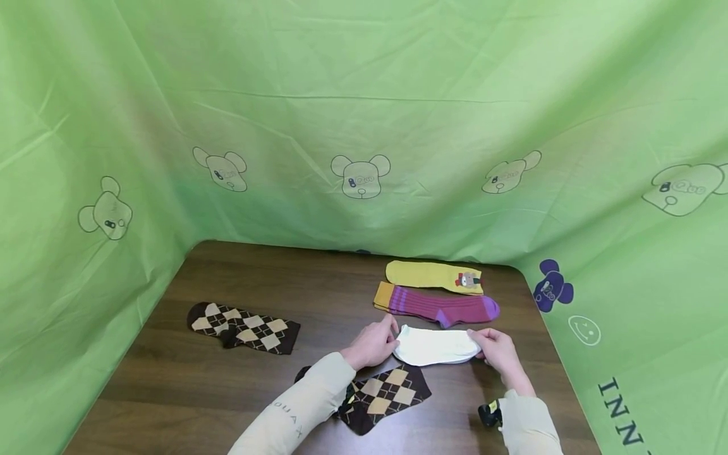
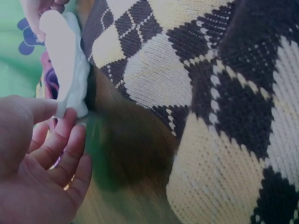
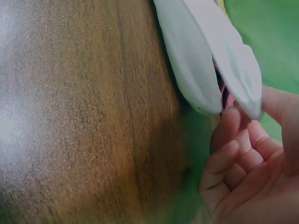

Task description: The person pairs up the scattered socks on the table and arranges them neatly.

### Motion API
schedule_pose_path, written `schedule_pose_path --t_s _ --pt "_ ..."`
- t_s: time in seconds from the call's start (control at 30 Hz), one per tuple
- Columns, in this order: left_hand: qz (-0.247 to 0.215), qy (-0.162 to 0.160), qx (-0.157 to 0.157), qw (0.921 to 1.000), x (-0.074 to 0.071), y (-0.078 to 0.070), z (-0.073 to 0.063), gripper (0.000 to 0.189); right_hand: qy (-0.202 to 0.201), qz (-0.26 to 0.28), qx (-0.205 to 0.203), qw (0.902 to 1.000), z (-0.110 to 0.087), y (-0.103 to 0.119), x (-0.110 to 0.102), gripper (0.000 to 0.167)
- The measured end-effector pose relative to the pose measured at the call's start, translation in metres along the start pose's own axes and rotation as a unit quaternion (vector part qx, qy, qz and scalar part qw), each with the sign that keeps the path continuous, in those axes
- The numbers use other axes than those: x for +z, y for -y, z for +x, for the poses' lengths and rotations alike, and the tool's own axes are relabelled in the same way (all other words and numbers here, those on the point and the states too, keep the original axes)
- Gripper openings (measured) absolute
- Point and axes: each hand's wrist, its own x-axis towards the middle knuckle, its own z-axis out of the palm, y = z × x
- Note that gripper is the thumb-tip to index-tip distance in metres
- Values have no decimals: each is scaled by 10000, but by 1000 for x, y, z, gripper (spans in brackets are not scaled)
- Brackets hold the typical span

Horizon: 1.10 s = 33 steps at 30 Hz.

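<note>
White socks (image 1: 436, 346) lie stretched sideways between both hands at the right part of the table. My left hand (image 1: 374, 342) pinches their left end between thumb and fingers; the left wrist view shows the layered white fabric (image 2: 65, 65) in that pinch. At the opposite end, my right hand (image 1: 498, 352) pinches one layer, and in the right wrist view this upper layer (image 3: 238, 70) stands apart from the lower one (image 3: 191, 70). A brown argyle sock (image 1: 387, 395) lies just below the white socks, partly covered by the left sleeve.
Behind the white socks lie purple striped socks (image 1: 438, 306) with a mustard cuff, and farther back yellow socks (image 1: 423, 274) with a small figure. Another argyle sock (image 1: 256, 328) lies at left. Green printed cloth (image 1: 364, 126) hangs around the wooden table (image 1: 170, 392).
</note>
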Motion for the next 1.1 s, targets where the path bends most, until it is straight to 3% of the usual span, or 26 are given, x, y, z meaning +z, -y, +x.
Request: schedule_pose_path --t_s 0.23,0.5,0.77,1.1 --pt "451 356 256 9980 -3 -2 0 23 283 -104 -110 9995 -2 2 0 48" --pt "1030 717 304 9916 -3 -5 0 32 179 -486 -419 9978 3 -5 2 40" --pt "1071 686 292 9914 -4 -11 0 45 -107 -797 -376 9960 6 -7 -1 41" --pt "1063 673 227 9918 -2 -10 1 43 -85 -932 -412 9948 5 -6 -2 40"
